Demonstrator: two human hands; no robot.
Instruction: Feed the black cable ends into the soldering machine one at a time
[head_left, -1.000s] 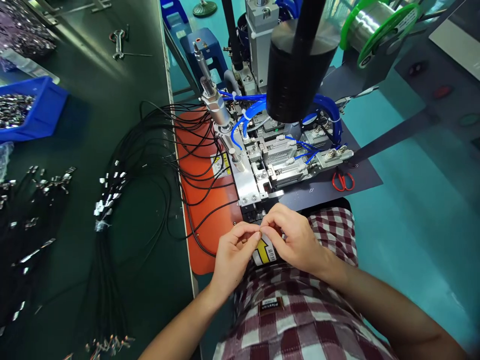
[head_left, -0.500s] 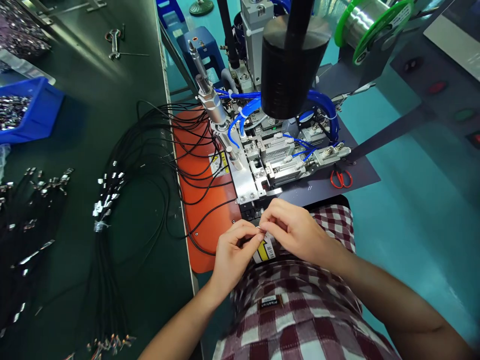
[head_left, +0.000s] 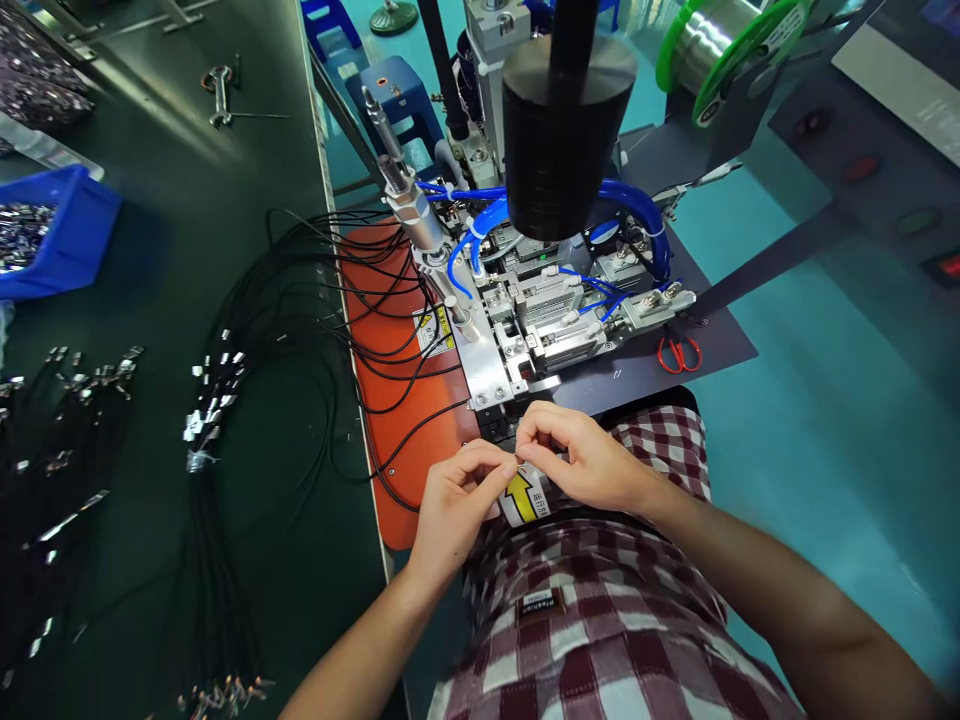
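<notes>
My left hand (head_left: 459, 500) and my right hand (head_left: 583, 455) meet fingertip to fingertip in front of my body, each in a pinch. Something thin and tiny is between the fingertips, too small to name. Just below the fingers shows a white label with a yellow arrow (head_left: 525, 495). Beyond my hands stands a metal machine (head_left: 487, 365) with blue tubes (head_left: 626, 190). Black cables (head_left: 382, 345) run from the machine across an orange-red plate (head_left: 442, 410) onto the dark table at left.
A tied cable bundle (head_left: 206, 520) lies on the dark table, with a blue bin (head_left: 79, 235) of metal parts and a wrench (head_left: 221, 97) farther back. Red scissors (head_left: 679, 353) rest right of the machine. A black cylinder (head_left: 562, 140) hangs above it; a green spool (head_left: 667, 60) is behind.
The whole view has shifted slightly. My fingertips stay together in a pinch, while the left hand has turned a little and more of the yellow arrow shows.
</notes>
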